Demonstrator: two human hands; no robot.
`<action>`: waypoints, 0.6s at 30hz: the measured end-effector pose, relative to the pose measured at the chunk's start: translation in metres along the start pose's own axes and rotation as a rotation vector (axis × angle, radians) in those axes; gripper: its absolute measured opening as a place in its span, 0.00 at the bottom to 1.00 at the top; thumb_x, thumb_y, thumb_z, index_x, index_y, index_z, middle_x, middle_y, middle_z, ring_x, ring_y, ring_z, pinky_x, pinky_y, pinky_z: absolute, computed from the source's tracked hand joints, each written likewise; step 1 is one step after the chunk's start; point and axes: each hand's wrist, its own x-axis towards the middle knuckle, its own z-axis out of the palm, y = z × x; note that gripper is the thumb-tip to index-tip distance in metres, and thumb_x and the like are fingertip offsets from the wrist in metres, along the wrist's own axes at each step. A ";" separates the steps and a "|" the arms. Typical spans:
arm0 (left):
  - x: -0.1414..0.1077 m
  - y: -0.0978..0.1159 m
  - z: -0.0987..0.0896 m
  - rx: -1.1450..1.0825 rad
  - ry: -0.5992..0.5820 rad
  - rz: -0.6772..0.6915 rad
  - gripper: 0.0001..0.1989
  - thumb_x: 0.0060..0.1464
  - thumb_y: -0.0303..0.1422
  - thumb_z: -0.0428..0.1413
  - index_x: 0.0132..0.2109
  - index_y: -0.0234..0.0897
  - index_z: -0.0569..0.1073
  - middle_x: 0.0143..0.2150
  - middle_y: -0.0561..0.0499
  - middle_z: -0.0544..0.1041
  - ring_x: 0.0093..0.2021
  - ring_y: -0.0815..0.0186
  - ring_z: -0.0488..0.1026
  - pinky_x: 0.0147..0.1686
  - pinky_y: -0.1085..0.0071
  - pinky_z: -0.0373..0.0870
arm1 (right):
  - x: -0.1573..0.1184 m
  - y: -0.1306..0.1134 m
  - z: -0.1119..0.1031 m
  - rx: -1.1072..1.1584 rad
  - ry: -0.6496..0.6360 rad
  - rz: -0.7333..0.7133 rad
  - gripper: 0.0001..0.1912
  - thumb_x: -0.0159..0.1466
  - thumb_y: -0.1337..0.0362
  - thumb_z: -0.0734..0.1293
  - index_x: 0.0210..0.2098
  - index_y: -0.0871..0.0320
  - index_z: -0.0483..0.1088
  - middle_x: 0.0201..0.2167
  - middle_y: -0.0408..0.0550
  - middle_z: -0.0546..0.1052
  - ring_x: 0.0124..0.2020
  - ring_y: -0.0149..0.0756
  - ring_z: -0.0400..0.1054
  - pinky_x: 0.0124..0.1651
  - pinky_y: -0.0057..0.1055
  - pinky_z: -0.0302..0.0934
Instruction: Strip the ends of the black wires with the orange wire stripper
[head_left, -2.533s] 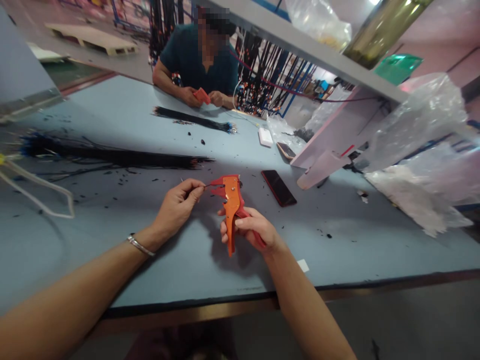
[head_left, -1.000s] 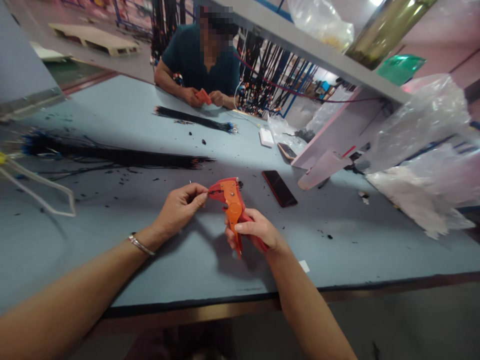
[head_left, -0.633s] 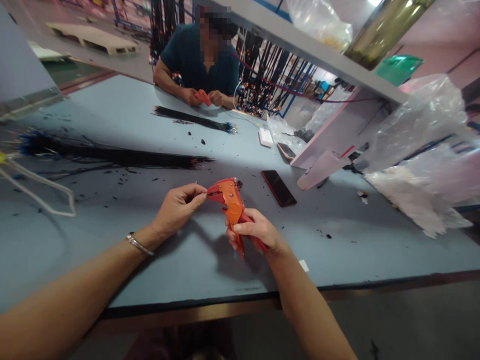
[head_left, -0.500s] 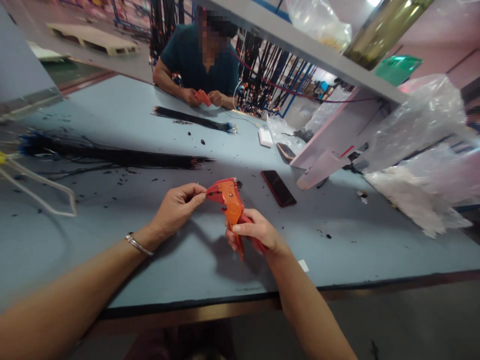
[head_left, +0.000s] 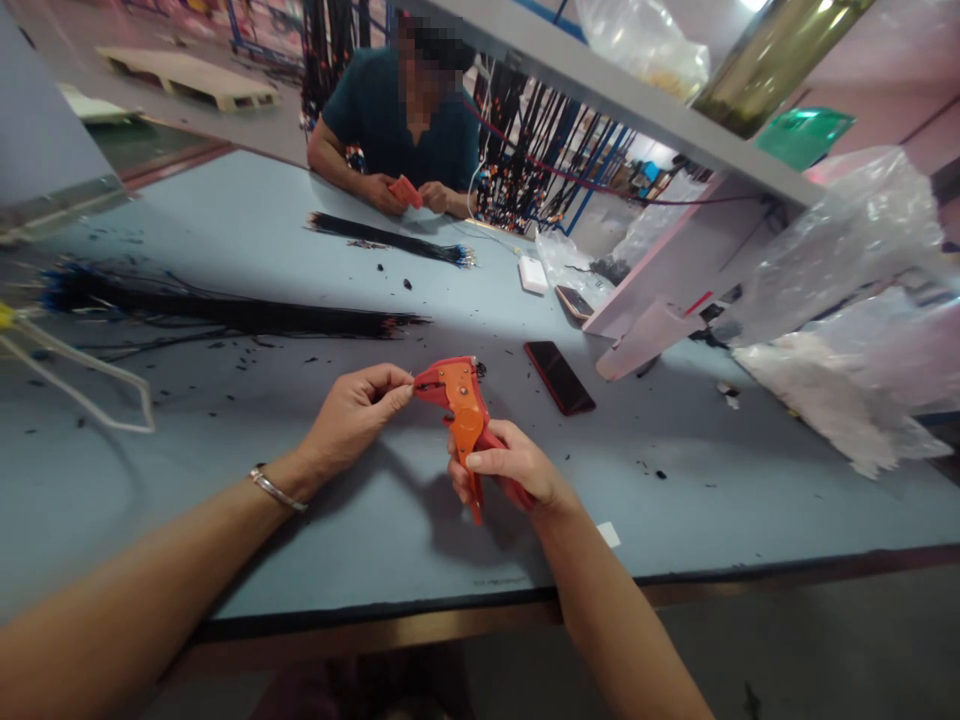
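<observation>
My right hand (head_left: 517,465) is wrapped round the handles of a red and orange wire stripper (head_left: 459,395), its head pointing up and to the left. My left hand (head_left: 367,405) is closed in a pinch, thumb and forefinger right at the stripper's jaws. What those fingertips hold is too small to make out. Beyond my hands lies a long bundle of black wires (head_left: 247,308), with blue ends at the left and coppery ends at the right. A second, shorter bundle of black wires (head_left: 390,240) rests farther back.
Across the table (head_left: 315,560) a person (head_left: 405,130) holds a red tool (head_left: 405,192). A phone (head_left: 561,377) lies right of the stripper, a white box (head_left: 532,275) behind it. Plastic bags (head_left: 840,370) fill the right side under a shelf (head_left: 637,100). Black scraps are scattered about.
The stripper's front orange handle has swung slightly left, away from the red one. Both hands stay in nearly the same place, and the view has shifted a little.
</observation>
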 end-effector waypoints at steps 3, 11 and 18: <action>0.000 0.000 -0.001 0.005 0.003 0.001 0.13 0.50 0.42 0.58 0.30 0.35 0.74 0.26 0.53 0.72 0.28 0.68 0.65 0.31 0.73 0.63 | 0.000 0.001 -0.001 0.001 -0.008 -0.003 0.15 0.56 0.60 0.72 0.36 0.62 0.67 0.24 0.43 0.72 0.21 0.32 0.68 0.20 0.27 0.66; 0.001 -0.002 -0.002 -0.002 0.002 -0.003 0.12 0.49 0.42 0.58 0.30 0.36 0.75 0.27 0.52 0.73 0.29 0.66 0.67 0.33 0.72 0.65 | -0.001 0.002 0.001 -0.047 0.014 -0.003 0.14 0.57 0.60 0.71 0.35 0.61 0.66 0.23 0.42 0.72 0.20 0.31 0.68 0.19 0.26 0.64; 0.003 -0.001 -0.002 -0.058 0.022 -0.012 0.11 0.47 0.40 0.59 0.28 0.36 0.74 0.25 0.53 0.71 0.26 0.68 0.64 0.30 0.72 0.63 | 0.002 0.003 0.014 -0.101 0.088 -0.035 0.10 0.56 0.62 0.70 0.32 0.60 0.65 0.19 0.40 0.71 0.17 0.30 0.65 0.16 0.24 0.62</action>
